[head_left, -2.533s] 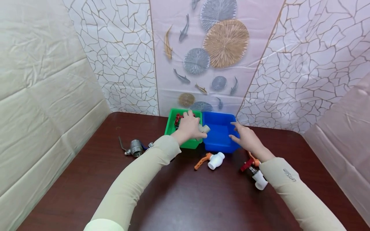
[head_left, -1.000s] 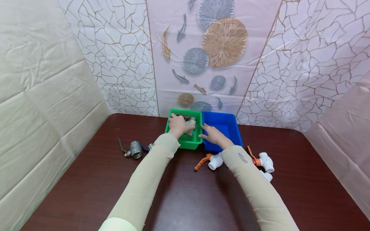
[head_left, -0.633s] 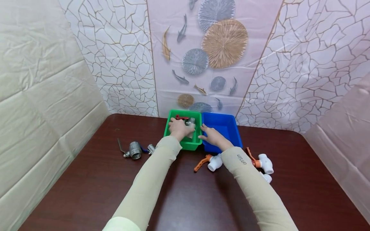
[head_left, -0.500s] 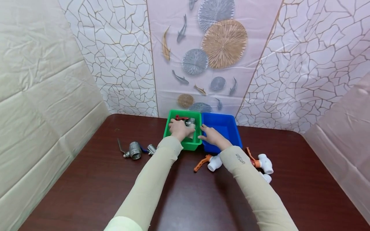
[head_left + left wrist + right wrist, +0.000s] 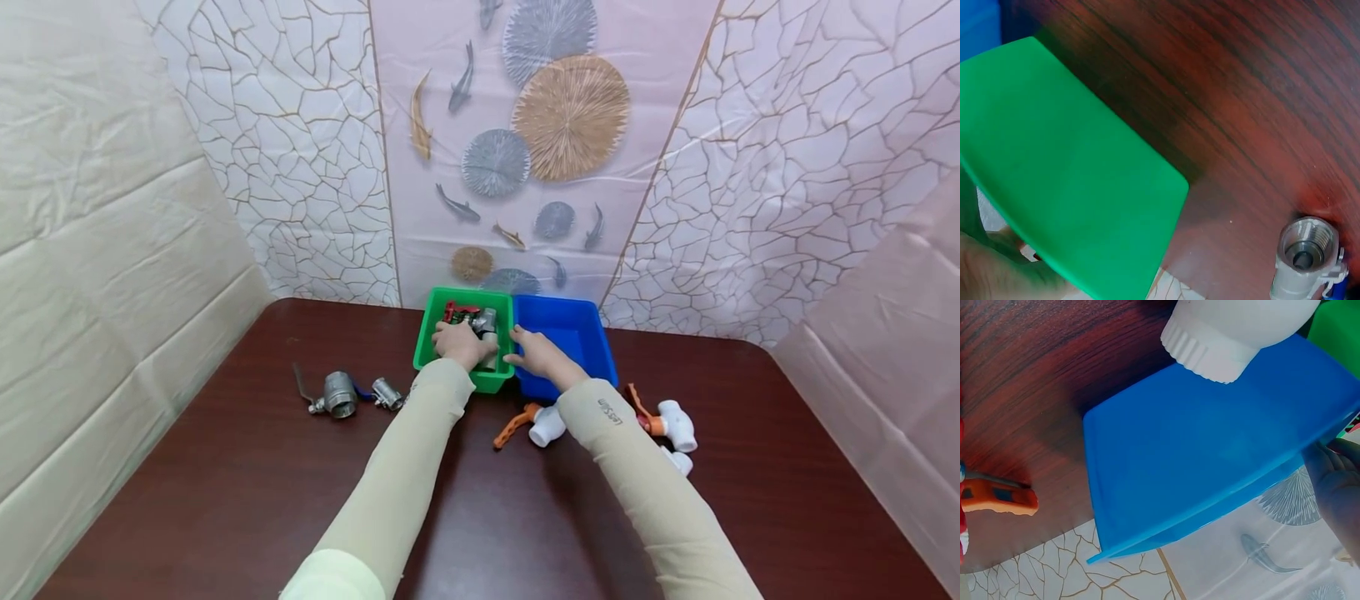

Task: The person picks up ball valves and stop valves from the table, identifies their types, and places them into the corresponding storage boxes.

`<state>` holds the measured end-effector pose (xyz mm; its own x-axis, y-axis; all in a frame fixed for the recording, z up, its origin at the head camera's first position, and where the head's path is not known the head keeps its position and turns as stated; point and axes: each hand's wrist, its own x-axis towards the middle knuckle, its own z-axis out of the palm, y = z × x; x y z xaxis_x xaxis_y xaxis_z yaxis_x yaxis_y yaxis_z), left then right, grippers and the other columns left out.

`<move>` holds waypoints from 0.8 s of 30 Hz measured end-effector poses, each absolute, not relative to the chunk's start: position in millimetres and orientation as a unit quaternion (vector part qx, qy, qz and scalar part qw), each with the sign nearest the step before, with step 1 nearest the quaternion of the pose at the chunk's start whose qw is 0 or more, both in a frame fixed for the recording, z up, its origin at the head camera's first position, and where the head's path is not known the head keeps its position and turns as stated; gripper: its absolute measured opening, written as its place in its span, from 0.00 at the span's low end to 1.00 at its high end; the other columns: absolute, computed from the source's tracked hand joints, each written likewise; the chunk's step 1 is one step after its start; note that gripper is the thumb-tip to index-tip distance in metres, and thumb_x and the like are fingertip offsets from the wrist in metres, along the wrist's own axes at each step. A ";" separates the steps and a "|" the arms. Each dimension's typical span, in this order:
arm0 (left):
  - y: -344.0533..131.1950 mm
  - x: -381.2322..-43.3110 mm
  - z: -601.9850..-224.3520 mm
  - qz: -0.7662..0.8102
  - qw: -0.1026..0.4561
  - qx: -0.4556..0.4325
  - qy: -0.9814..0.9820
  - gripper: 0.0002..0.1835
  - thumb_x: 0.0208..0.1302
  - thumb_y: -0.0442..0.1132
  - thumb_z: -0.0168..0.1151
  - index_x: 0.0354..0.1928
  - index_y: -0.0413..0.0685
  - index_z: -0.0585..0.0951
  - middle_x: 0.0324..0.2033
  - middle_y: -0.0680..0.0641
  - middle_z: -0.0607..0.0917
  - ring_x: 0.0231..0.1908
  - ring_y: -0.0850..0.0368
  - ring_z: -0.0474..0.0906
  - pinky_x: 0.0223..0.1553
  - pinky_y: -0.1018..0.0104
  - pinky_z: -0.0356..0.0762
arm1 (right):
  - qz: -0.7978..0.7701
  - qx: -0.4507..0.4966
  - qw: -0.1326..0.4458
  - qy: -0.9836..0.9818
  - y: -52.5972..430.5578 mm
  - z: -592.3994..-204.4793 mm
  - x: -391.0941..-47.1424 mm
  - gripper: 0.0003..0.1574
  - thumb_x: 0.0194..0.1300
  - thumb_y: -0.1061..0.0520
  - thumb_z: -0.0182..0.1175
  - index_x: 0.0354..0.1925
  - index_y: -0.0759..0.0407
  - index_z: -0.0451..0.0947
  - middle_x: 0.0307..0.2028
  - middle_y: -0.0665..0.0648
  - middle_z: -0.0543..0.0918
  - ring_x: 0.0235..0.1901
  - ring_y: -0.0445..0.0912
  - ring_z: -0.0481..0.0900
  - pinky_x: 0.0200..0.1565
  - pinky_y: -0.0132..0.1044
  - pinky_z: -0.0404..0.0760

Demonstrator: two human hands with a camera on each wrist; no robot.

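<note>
Head view, centre: green bin (image 5: pixel 491 384), holding red-handled valve parts (image 5: pixel 452 311); left hand (image 5: pixel 457 343) above them, fingers loosely bent, undersides hidden, so I cannot tell whether it grasps anything. Grey pipe fitting (image 5: pixel 488 357): inside that bin, beside the thumb; moments ago it was carried at the bin's right edge, so I judge it delivered. Right hand (image 5: pixel 542 354): shifted from the blue bin's (image 5: pixel 561 318) right side to its left rim, fingers extended, released. Left wrist view, lower right: one steel valve (image 5: pixel 1304 265), outside. Right wrist view, top: one white plastic valve (image 5: pixel 1229 331), outside.
</note>
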<state>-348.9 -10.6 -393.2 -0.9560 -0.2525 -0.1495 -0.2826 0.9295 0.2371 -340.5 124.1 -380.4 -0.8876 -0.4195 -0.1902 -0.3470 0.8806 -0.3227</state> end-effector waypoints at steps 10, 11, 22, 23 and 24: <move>-13.2 -358.9 -411.0 0.092 0.049 -0.132 0.986 0.45 0.46 0.71 0.50 0.61 0.47 0.66 0.46 0.35 0.72 0.37 0.47 0.72 0.33 0.62 0.75 | -0.131 -0.200 0.120 0.963 116.6 -380.1 -332.8 0.36 0.64 0.52 0.49 0.64 0.66 0.52 0.66 0.66 0.49 0.63 0.58 0.56 0.59 0.47 0.63; -14.0 -358.4 -409.7 0.090 0.047 -0.128 0.987 0.46 0.46 0.72 0.51 0.62 0.49 0.63 0.48 0.35 0.72 0.40 0.47 0.72 0.37 0.61 0.75 | -0.129 -0.201 0.119 0.964 115.8 -379.8 -333.0 0.36 0.64 0.52 0.49 0.64 0.66 0.52 0.66 0.66 0.49 0.63 0.58 0.56 0.59 0.47 0.63; -22.4 -355.0 -398.1 0.096 0.050 -0.062 0.992 0.49 0.43 0.71 0.54 0.61 0.44 0.63 0.53 0.34 0.68 0.39 0.51 0.77 0.35 0.62 0.77 | -0.127 -0.201 0.120 0.964 121.0 -378.3 -335.6 0.36 0.64 0.51 0.49 0.64 0.66 0.52 0.66 0.66 0.50 0.63 0.57 0.56 0.59 0.46 0.63; -23.8 -355.1 -397.3 0.094 0.057 -0.048 0.993 0.48 0.44 0.71 0.54 0.61 0.44 0.63 0.55 0.34 0.67 0.39 0.50 0.77 0.35 0.62 0.77 | -0.127 -0.203 0.120 0.964 122.1 -378.4 -335.6 0.36 0.64 0.51 0.49 0.64 0.66 0.52 0.66 0.66 0.50 0.63 0.58 0.57 0.59 0.47 0.63; -25.3 -355.2 -396.5 0.090 0.062 -0.033 0.993 0.48 0.44 0.70 0.54 0.61 0.44 0.63 0.56 0.34 0.65 0.40 0.50 0.77 0.36 0.61 0.78 | -0.127 -0.202 0.121 0.963 123.2 -378.4 -335.4 0.36 0.64 0.51 0.49 0.64 0.66 0.52 0.66 0.66 0.49 0.63 0.58 0.56 0.59 0.47 0.63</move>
<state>-355.2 -25.3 -396.5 -0.9901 -0.0540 -0.1294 -0.0764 0.9815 0.1757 -335.4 123.2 -378.4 -0.8890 -0.4204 -0.1812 -0.3589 0.8857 -0.2945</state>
